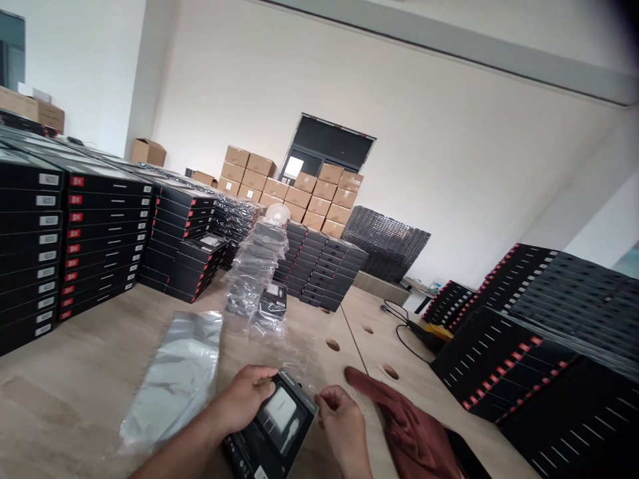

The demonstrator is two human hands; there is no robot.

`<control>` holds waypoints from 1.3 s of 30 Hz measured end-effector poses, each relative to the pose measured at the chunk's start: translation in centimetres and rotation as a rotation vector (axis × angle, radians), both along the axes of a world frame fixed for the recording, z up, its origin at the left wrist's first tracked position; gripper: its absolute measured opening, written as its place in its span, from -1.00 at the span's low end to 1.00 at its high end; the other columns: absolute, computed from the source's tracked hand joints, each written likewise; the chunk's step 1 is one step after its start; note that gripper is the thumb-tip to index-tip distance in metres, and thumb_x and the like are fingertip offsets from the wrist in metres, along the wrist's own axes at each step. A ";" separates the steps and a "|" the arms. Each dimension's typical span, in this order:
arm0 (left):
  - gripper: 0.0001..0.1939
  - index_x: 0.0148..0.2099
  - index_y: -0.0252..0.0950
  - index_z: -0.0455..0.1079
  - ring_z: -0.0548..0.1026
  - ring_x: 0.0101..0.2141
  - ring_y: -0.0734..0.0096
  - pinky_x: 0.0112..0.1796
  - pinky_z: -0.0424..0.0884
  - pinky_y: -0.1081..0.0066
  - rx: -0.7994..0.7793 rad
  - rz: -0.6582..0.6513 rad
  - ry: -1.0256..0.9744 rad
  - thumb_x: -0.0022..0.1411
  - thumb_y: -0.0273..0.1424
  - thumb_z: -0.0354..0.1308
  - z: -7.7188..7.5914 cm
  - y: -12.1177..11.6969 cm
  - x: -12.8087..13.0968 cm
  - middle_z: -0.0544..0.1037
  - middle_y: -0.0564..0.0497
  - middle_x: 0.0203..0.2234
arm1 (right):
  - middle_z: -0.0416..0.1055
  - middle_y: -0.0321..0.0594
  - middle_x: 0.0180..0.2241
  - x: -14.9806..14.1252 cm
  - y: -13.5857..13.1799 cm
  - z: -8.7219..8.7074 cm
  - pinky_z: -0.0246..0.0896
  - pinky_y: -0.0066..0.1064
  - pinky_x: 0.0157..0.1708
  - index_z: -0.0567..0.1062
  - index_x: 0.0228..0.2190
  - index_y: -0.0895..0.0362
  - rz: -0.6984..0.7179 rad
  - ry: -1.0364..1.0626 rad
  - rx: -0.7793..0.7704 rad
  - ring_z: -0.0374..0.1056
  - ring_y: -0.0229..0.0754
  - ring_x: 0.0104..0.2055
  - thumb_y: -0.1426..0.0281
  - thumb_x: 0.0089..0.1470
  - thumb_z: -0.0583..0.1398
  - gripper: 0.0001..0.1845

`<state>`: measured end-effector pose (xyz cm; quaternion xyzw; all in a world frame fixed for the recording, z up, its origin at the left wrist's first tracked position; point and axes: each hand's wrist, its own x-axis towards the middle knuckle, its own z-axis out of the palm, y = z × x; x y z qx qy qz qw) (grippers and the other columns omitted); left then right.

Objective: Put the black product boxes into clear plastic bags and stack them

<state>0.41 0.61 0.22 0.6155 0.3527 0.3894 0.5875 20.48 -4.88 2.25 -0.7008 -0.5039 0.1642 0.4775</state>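
A black retail box (280,416) with a picture of a white device on its front is tilted up above the near part of the table. My left hand (247,399) grips its upper left side, thumb over the front face. At the box's upper right corner is my right hand (342,422), fingers curled and pinched together; what lies between them, if anything, is hidden. Left of the box, a stack of flat clear plastic bags (177,372) lies on the wooden table (100,359). Thin clear film (292,346) spreads just beyond the box.
Film-wrapped boxes (254,266) form a pile ahead. Tall stacks of black boxes stand left (104,233) and right (519,372). A dark red cloth (409,426) lies right of my hands. Cable holes (332,344) pierce the tabletop; brown cartons (299,196) rise behind.
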 end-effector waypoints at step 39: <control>-0.68 -0.14 -0.29 0.34 0.46 -0.16 0.30 -0.09 0.34 0.39 0.130 0.134 -0.452 0.04 -0.32 0.22 3.9 -1.1 -0.1 0.52 -0.05 -0.21 | 0.37 -0.37 -0.49 -2.2 -0.9 2.7 0.22 -0.52 -0.49 0.40 -0.42 0.06 0.254 0.481 0.290 0.28 -0.28 -0.47 0.24 -0.14 0.34 -0.73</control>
